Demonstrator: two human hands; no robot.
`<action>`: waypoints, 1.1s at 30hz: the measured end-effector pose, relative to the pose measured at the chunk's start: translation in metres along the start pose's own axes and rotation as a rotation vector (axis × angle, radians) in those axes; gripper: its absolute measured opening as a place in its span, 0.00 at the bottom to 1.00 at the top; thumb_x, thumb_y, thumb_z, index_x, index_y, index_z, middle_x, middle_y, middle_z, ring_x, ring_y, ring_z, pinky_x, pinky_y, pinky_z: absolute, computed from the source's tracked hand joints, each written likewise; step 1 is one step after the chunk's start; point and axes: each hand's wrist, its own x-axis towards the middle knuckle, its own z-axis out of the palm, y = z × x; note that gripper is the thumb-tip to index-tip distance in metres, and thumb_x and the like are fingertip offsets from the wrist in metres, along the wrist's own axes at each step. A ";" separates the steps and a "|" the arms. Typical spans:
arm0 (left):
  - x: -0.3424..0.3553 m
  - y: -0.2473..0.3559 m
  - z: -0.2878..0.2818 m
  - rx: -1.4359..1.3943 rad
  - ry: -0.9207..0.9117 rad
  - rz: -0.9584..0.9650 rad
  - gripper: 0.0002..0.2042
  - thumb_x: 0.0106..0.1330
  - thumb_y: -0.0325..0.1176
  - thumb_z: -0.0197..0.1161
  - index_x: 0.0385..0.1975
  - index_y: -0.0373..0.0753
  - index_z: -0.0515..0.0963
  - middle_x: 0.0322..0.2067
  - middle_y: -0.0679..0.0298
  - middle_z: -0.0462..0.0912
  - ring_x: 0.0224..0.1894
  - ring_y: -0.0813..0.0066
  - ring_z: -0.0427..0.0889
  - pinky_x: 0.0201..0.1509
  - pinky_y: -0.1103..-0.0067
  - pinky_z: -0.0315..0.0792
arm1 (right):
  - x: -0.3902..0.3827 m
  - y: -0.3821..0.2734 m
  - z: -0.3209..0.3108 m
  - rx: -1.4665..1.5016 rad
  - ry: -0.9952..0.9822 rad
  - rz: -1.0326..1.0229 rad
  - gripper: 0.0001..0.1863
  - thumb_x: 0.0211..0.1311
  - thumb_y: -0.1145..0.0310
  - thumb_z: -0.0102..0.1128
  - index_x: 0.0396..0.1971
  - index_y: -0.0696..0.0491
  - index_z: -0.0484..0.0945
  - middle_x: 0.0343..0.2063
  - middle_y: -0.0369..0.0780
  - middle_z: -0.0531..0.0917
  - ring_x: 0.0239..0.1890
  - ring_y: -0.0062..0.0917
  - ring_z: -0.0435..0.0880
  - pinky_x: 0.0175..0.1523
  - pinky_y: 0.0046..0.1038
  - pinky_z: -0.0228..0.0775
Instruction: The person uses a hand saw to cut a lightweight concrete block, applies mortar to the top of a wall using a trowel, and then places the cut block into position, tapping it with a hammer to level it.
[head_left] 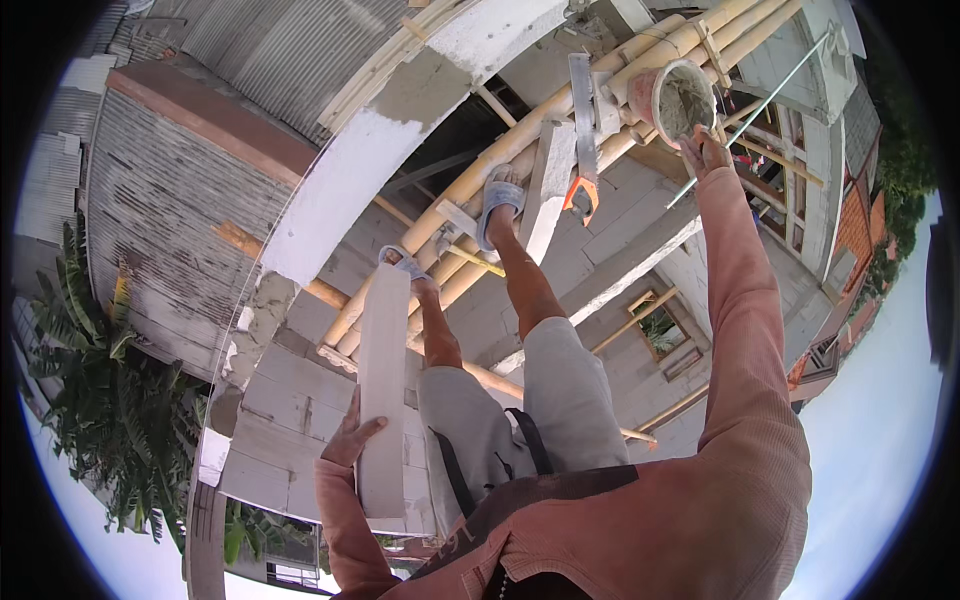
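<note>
My left hand (355, 437) grips the side of a long, pale lightweight concrete block (384, 375), with the thumb across its face. The block stands on end beside my left leg. My right arm stretches far forward, and my right hand (708, 155) is at the near rim of a bucket (643, 95) containing wet grey mortar (684, 104). Its fingers are curled round something mostly hidden, which I cannot make out. Left of the bucket lies a handsaw (583, 125) with an orange handle. Another pale block (549, 190) rests between the saw and my right foot.
My sandalled feet stand on bamboo poles (470, 272) laid side by side, with gaps and a drop below. A curved white wall ledge (335, 205), partly mortared, runs along the left. A thin pale green rod (762, 105) slants past the bucket. Corrugated roofs (275, 60) lie beyond.
</note>
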 end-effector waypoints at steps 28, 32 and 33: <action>-0.090 0.046 0.039 0.170 0.357 0.980 0.51 0.62 0.59 0.66 0.78 0.44 0.45 0.61 0.43 0.65 0.63 0.44 0.69 0.66 0.57 0.66 | -0.638 0.022 0.192 -0.183 -0.768 0.103 0.41 0.58 0.69 0.72 0.68 0.56 0.58 0.60 0.43 0.71 0.61 0.33 0.74 0.63 0.36 0.69; -0.097 0.026 0.011 -0.480 0.205 1.031 0.54 0.64 0.67 0.60 0.78 0.44 0.36 0.67 0.43 0.59 0.70 0.45 0.62 0.70 0.56 0.62 | -0.673 0.004 0.237 -0.628 -1.015 -0.415 0.47 0.53 0.67 0.76 0.68 0.60 0.56 0.60 0.45 0.70 0.63 0.35 0.70 0.68 0.37 0.62; -0.101 0.026 0.007 -0.734 0.255 1.122 0.55 0.63 0.70 0.57 0.78 0.46 0.33 0.70 0.45 0.55 0.72 0.47 0.58 0.72 0.56 0.61 | -0.684 0.005 0.251 -0.728 -1.091 -0.604 0.49 0.51 0.67 0.77 0.69 0.61 0.56 0.60 0.46 0.70 0.63 0.38 0.70 0.68 0.38 0.61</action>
